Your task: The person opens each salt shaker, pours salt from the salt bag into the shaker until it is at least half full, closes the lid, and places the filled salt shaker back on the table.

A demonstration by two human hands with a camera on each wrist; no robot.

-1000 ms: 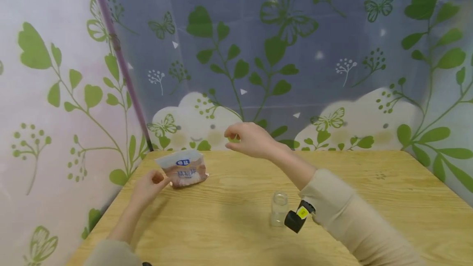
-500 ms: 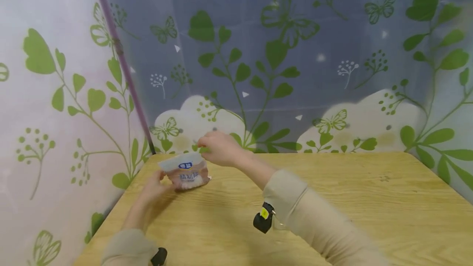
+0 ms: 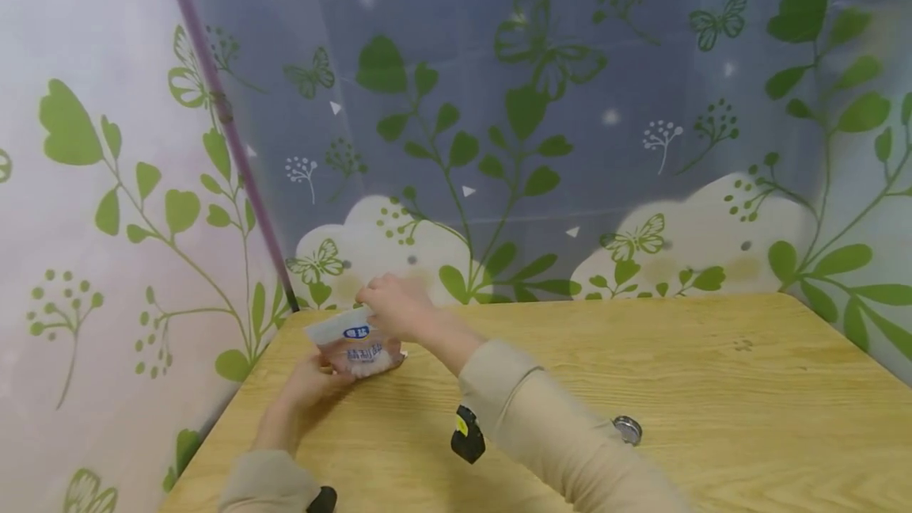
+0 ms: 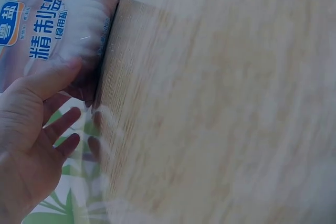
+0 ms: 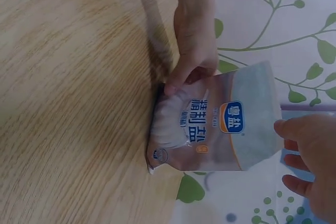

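Leaf-print fabric backs the wood-grain tabletop I monitor remotely. A plastic salt packet stands far left. Left hand: thumb and fingers pinch its lower left side. Right hand: fingers part-curled at its top edge; I cannot tell whether they grip. A round metal lid lies near right.

Plastic packet, pinkish-brown with pale top, blue logo, Chinese lettering, standing upright on light wooden table, near far left corner
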